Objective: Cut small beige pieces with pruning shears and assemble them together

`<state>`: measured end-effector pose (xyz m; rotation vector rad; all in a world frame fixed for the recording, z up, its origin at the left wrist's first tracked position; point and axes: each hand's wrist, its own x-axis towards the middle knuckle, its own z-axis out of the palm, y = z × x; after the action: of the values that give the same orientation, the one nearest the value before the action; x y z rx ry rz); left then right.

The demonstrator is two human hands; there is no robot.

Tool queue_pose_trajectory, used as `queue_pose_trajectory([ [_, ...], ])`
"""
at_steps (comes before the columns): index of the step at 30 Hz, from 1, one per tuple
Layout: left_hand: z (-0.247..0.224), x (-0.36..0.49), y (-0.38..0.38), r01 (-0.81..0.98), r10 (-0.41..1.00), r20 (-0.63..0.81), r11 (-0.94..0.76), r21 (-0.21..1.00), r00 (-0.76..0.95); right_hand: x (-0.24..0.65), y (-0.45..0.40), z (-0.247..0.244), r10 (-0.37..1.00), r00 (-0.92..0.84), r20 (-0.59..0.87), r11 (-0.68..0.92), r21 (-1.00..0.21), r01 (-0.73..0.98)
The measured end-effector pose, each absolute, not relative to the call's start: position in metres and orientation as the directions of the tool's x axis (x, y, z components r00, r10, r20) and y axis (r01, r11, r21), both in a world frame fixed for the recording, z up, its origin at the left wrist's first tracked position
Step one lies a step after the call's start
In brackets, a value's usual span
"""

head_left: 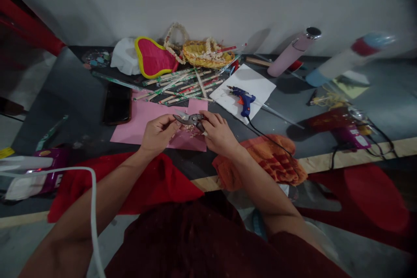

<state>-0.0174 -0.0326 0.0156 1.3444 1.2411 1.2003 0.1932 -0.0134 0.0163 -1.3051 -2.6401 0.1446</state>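
Over a sheet of pink paper (140, 117), my right hand (218, 132) is closed round the handles of a pair of pruning shears (193, 119). The blades point left, toward my left hand (159, 132). That hand's thumb and fingers are pinched together at the blade tips; what they hold is too small to make out. Small pale cut bits (192, 129) lie on the paper beneath the shears. Just behind, several wooden chopsticks (172, 80) are heaped, many in printed wrappers.
A blue glue gun (246, 103) rests on a white square (265, 80), its cord trailing right. A phone (117, 104), yellow basket (192, 55), red-and-yellow heart shape (153, 56) and pink bottle (289, 55) stand around. An orange towel (276, 156) and red cloth (163, 178) lie at the front edge.
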Motion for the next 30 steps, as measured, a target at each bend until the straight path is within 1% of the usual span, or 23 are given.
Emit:
queue_pose_trajectory([
  [3, 0.018, -0.018, -0.033, 0.116, 0.996, 0.078, -0.081, 0.990, 0.032, 0.194, -0.013, 0.014, 0.792, -0.594, 0.138, 0.610, -0.207, 0.765],
  [7, 0.022, -0.019, -0.034, 0.150, 0.993, 0.109, -0.114, 0.982, 0.043, 0.195, -0.010, 0.006, 0.808, -0.552, 0.205, 0.589, -0.316, 0.744],
  [9, 0.024, -0.019, -0.035, 0.171, 0.991, 0.124, -0.130, 0.977, 0.048, 0.194, -0.010, 0.004, 0.824, -0.523, 0.217, 0.566, -0.340, 0.751],
  [13, 0.029, -0.018, -0.038, 0.189, 0.989, 0.133, -0.143, 0.972, 0.067, 0.189, -0.012, 0.011, 0.848, -0.512, 0.135, 0.529, -0.269, 0.805],
  [16, 0.029, -0.017, -0.040, 0.185, 0.990, 0.122, -0.132, 0.974, 0.065, 0.186, -0.016, 0.017, 0.871, -0.482, 0.097, 0.490, -0.248, 0.835],
  [18, 0.027, -0.016, -0.041, 0.151, 0.993, 0.097, -0.105, 0.983, 0.061, 0.185, -0.018, 0.019, 0.878, -0.472, 0.085, 0.478, -0.241, 0.845],
  [24, 0.017, -0.017, -0.039, -0.051, 0.996, -0.003, 0.008, 0.999, 0.093, 0.186, -0.018, 0.019, 0.879, -0.470, 0.082, 0.476, -0.200, 0.856],
  [27, 0.018, -0.019, -0.038, -0.111, 0.987, -0.058, 0.075, 0.991, 0.152, 0.188, -0.015, 0.018, 0.855, -0.512, 0.083, 0.518, -0.205, 0.831],
  [30, 0.022, -0.020, -0.038, -0.165, 0.959, -0.133, 0.177, 0.970, 0.250, 0.191, -0.013, 0.014, 0.824, -0.559, 0.097, 0.564, -0.237, 0.791],
])
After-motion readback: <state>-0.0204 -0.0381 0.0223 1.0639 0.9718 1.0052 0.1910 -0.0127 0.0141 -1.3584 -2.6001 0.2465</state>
